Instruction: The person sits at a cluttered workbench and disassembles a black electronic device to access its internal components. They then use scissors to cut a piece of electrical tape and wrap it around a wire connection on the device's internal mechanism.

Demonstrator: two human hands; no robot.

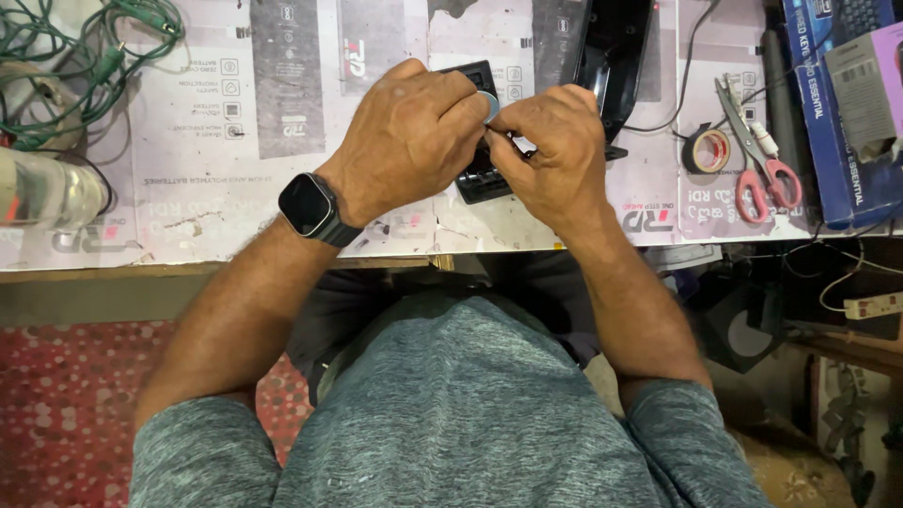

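Both hands meet over the black ribbed plastic part (482,179) on the paper-covered bench (207,141): left hand (409,141) and right hand (550,150) pinch a small round silvery disc (490,105) between curled fingertips.

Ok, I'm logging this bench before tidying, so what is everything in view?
small disc: one, grey, pinched between both hands
black device: one, under the hands
black casing: one, beyond the hands
scissors: one, red handles, right side
tape roll: one, beside the scissors
boxes: a few, blue and purple, far right
cables: a bundle, green, top left
smartwatch: one, black, left wrist
left hand: touching the disc
right hand: touching the disc
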